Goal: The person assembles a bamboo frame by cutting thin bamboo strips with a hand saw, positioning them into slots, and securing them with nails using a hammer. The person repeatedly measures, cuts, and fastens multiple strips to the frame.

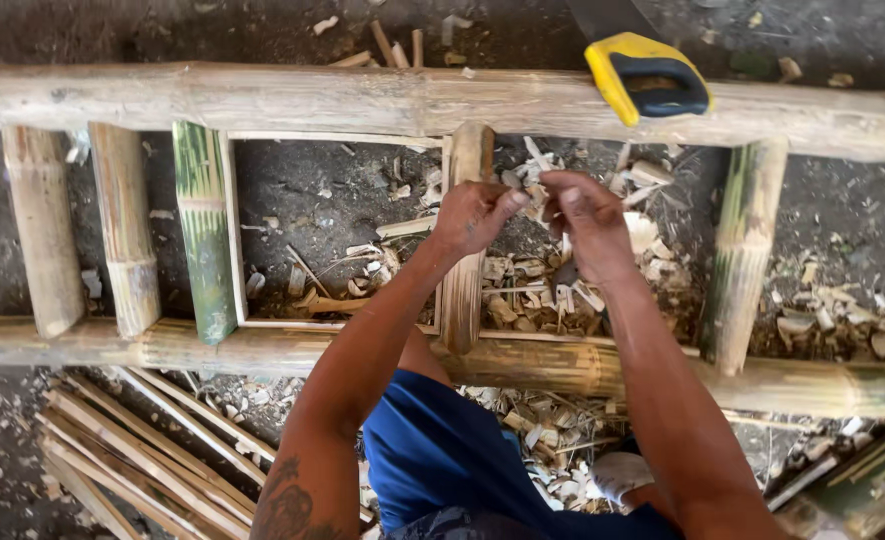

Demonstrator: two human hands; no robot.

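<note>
Blue shorts (432, 450) and two bare forearms fill the bottom of the head view, with a tattoo on the left arm near the lower edge. Both hands meet above the middle of a bamboo frame (262, 100) that lies flat on dark ground. The left hand (472, 215) is curled over the top of the middle rung (462, 290), its fingers pinched narrowly together toward the other hand. The right hand (587, 215) is just beside it, thumb and fingertips pinched around something small and pale; what it is cannot be told. The rung runs upright between the far rail and the near rail (212, 350). A saw with a yellow and black handle (647, 75) rests on the far rail, to the right. Bamboo chips (552, 290) litter the ground under the hands, and split bamboo strips (142, 450) lie at the lower left.
</note>
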